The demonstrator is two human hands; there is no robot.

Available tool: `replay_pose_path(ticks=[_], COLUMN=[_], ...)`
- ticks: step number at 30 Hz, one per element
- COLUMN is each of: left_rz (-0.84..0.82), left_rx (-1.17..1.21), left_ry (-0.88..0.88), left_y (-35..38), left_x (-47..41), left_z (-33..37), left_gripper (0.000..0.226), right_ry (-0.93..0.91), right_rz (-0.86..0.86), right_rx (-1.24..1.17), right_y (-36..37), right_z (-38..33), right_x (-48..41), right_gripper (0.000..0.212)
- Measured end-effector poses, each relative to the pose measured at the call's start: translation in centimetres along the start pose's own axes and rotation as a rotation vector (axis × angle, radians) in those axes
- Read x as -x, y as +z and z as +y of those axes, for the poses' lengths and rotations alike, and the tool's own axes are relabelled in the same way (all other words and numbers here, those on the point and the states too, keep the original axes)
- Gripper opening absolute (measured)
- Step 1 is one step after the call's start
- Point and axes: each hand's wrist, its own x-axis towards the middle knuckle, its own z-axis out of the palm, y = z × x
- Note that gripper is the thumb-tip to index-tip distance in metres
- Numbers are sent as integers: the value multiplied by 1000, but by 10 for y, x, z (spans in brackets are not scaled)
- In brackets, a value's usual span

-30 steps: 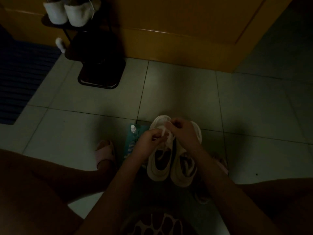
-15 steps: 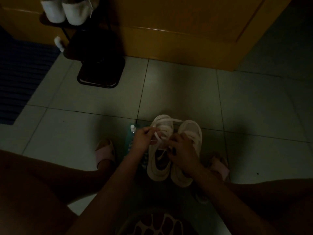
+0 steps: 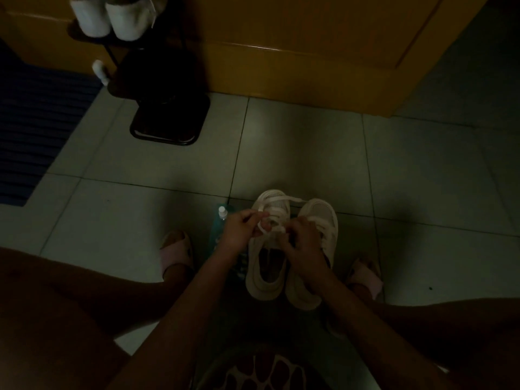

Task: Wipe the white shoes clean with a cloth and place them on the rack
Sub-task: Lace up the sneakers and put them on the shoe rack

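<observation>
Down on the tiled floor [image 3: 304, 153], two white shoes are sitting side by side between the person's feet. The left shoe [image 3: 268, 263] and the right shoe [image 3: 323, 220] are touching along their inner sides. Each is lying with its long axis running straight away from the person, toes pointing toward the orange door [image 3: 295, 38] and heels pointing back toward the knees.

The left hand [image 3: 242, 229] is pinching a loop of the lace [image 3: 281, 199] and holding it out to the left of the left shoe. The right hand [image 3: 304, 240] is sitting over the seam between the two shoes, its fingers curling in on the lace near the tongue. A free run of lace is trailing across the left shoe's toe toward the right shoe.

A second ago both hands were bunching together higher up, over the toes, and the right hand was hiding most of the right shoe's front. Now the hands are standing apart, the right one lower, and that toe is showing fully. The shoes themselves are staying where they were.

A teal bottle [image 3: 221, 220] is lying just beside the left shoe. The dark rack [image 3: 166, 119] is standing well apart at upper left, carrying another white pair [image 3: 112, 21] on top. A blue mat [image 3: 33, 122] is lying to the left of the rack.
</observation>
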Motion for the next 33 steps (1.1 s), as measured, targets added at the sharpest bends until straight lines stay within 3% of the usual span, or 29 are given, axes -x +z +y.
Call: replay_pose_path(ticks=[3,8,15,17,20,23,27,33], left_rz=[-76,-149,-295,-327,-274,-216,-209,-123], left_rx=[-89,-275,-366,-368,-349,-306,-254,-288], left_ry=[45,101,97,86,111,124,102,-1], left_y=[1,6,7,10,13,12,7,2], left_x=[-2,-2,-1,0,-1,-6,-8,-15], left_z=[-3,1,2,4,7,6,10,12], left_gripper=[20,25,28,31,15,13,16,24], right_ry=[281,406,308,255,230,305,314,228], right_rz=[39,90,148,87,-33,-82,-303,-233], right_rx=[-320,-534,-645,-596,-469,-306,-37,-37], right_y=[-14,-31,-44,-42,-33,-25,-21,-35], right_z=[-6,-18,-50,-52,-47,-30,2,9], right_x=[-15,-42,-77,-84,-86,-83,-71,-60], right_gripper=[7,7,16,17,17,33,32,21])
